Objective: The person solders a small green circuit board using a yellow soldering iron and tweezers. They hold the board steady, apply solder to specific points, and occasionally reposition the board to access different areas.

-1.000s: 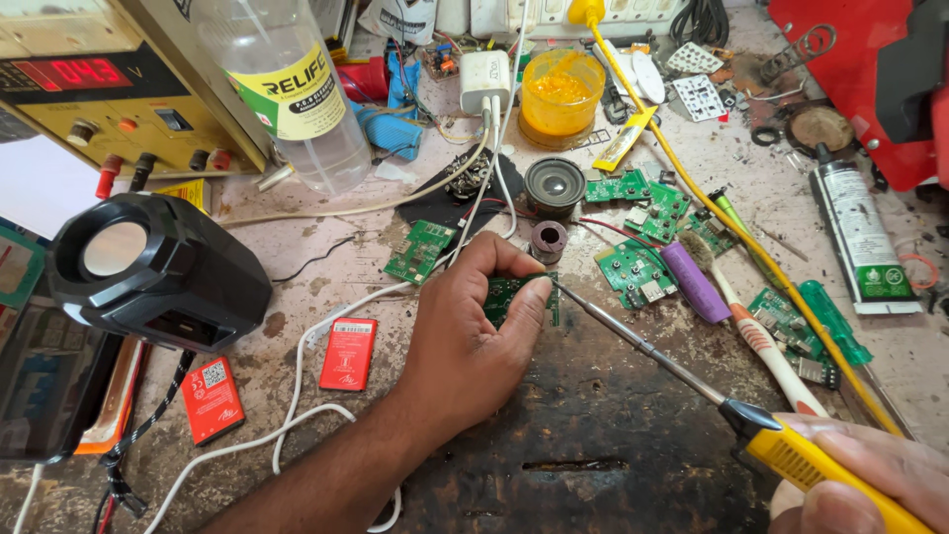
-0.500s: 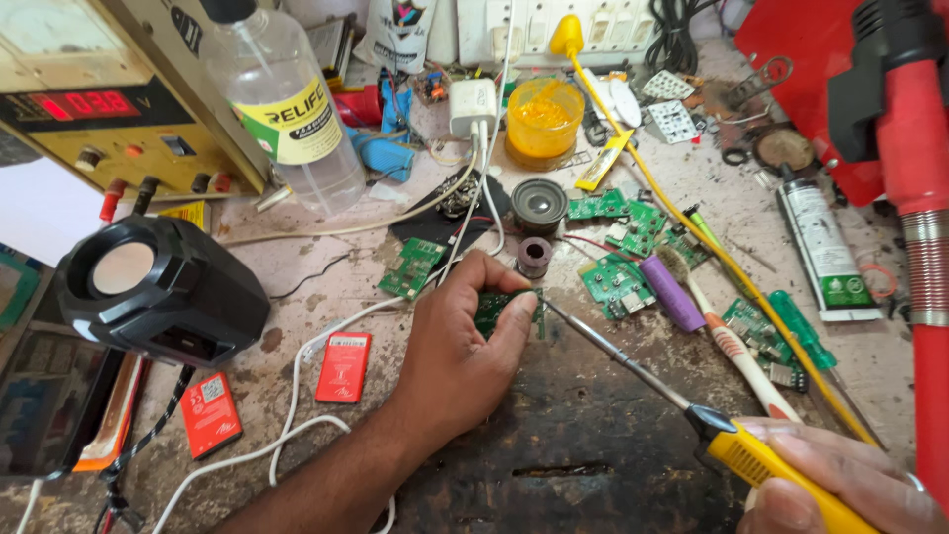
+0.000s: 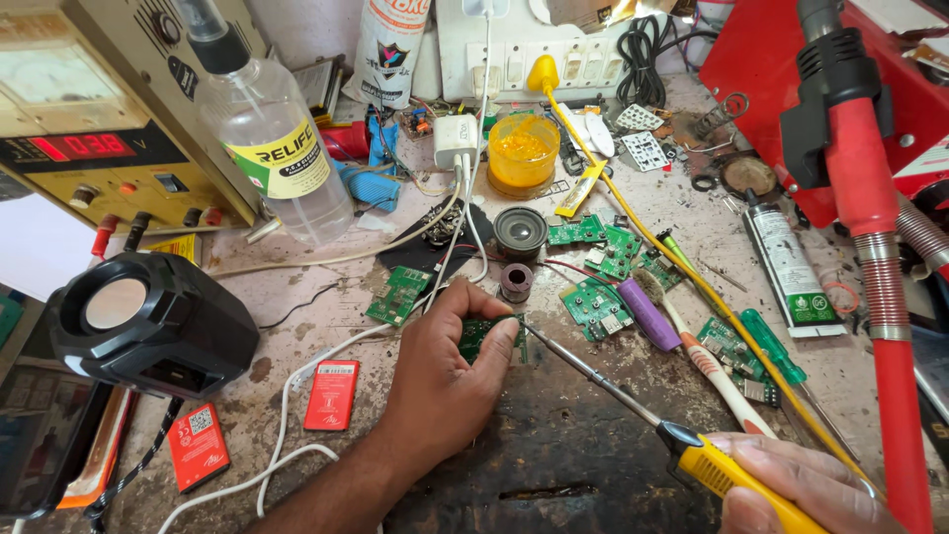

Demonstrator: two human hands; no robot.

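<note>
Left hand (image 3: 445, 381) pins a small green board (image 3: 491, 334) flat on the bench (image 3: 554, 445), fingers (image 3: 499, 358) curled over its near edge. Right hand (image 3: 806, 485) grips a yellow-handled soldering iron (image 3: 633, 400), tip touching the board's right edge. Just beyond the board sit a little ferrite ring (image 3: 515, 282) and a round speaker (image 3: 520, 232). More green boards (image 3: 598, 302) lie right of it, a red battery (image 3: 331, 394) to its left.
</note>
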